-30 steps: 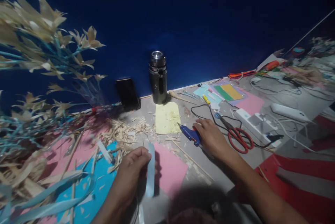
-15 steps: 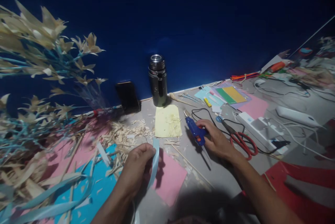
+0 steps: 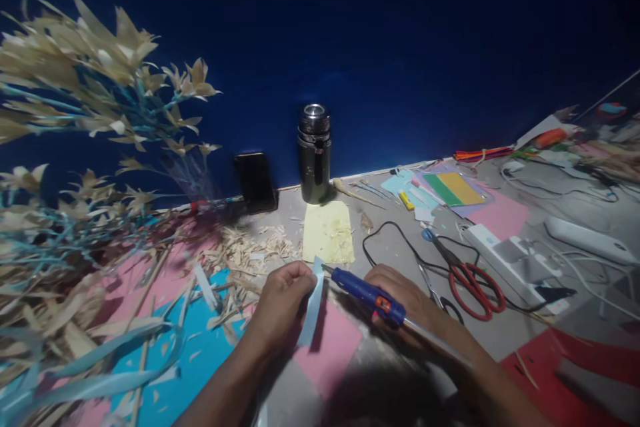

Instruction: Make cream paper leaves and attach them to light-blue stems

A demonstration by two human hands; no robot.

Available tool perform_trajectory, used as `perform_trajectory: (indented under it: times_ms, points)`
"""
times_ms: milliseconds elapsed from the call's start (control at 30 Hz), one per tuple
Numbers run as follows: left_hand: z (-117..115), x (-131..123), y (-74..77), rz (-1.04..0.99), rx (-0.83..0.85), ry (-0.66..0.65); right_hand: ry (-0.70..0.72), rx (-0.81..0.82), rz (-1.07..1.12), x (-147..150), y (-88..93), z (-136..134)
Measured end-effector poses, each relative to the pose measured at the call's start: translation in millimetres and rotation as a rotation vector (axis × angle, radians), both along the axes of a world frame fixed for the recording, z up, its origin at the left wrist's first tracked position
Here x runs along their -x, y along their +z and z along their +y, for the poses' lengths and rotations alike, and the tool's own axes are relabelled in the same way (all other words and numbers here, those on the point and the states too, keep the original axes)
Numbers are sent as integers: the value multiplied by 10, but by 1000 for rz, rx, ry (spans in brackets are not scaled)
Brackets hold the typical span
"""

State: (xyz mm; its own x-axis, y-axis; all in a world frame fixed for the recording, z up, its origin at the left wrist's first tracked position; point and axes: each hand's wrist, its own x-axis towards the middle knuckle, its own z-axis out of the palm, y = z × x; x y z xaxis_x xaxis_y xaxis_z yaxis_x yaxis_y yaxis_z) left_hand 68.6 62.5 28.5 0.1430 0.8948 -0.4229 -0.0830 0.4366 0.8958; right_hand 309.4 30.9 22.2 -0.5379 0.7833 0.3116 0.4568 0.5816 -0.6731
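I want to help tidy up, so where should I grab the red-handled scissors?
Probably by the red handles, reaching from above on the person's near side. Those loops lie toward the person, and the dark blades point away, so fingers should stay clear of them.

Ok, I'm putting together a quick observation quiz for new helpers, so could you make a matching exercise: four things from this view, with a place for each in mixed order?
Column 1
1. blue glue gun
2. light-blue strip
3. dark flask
4. red-handled scissors

Column 2
A. upright by the dark-blue wall
B. between the thumb and fingers of the left hand
C. lying beside the white power strip
D. in the right hand

Pairs: 1-D; 2-B; 3-A; 4-C
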Motion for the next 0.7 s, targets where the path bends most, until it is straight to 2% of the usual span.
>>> perform_trajectory:
  times_ms: [333,500,633,700]
  points:
    - [-1,-8,-14,38,-29,-29,-24,-41,-93,54,43,32]
    - [-26,34,-89,63,-27,-37,-28,-53,-143,43,43,26]
    - [-77,134,-148,116,66,-127,28,45,-239,15,54,-11]
    - [-20,184,-146,161,65,-180,20,58,-260,-14,43,15]
